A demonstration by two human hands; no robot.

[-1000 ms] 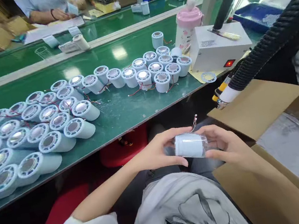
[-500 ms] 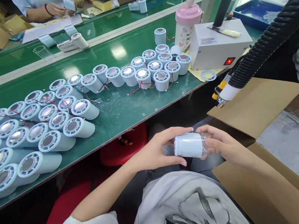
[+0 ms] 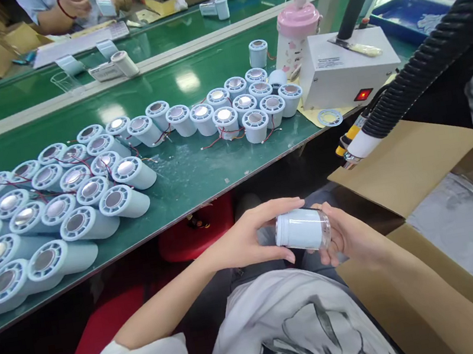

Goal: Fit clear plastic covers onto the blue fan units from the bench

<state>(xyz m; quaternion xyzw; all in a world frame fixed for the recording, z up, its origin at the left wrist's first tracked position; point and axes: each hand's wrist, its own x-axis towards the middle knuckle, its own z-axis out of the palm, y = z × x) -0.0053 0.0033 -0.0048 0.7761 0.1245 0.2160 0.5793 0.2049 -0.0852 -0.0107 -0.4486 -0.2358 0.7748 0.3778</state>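
Observation:
My left hand (image 3: 248, 238) grips a pale blue cylindrical housing (image 3: 296, 231), thumb and fingers around its left end. The housing lies on its side above my lap. A clear plastic cover (image 3: 326, 230) sits over its right part, with a clear rim showing past the blue body. My right hand (image 3: 355, 233) is closed against that end of the cover, fingertips curled behind and below it. Part of the right fingers is hidden by the cover and housing.
Several similar blue housings (image 3: 86, 219) with red wires stand on the green bench (image 3: 191, 175). At right are a white box with a lit switch (image 3: 347, 69), a black ribbed hose (image 3: 427, 51) and an open carton (image 3: 410, 167). A co-worker (image 3: 75, 8) sits opposite.
The clear cover has slid left, further over the blue housing. My right hand has shifted its fingers from around the cover's side to its end and underside. The left hand stays put.

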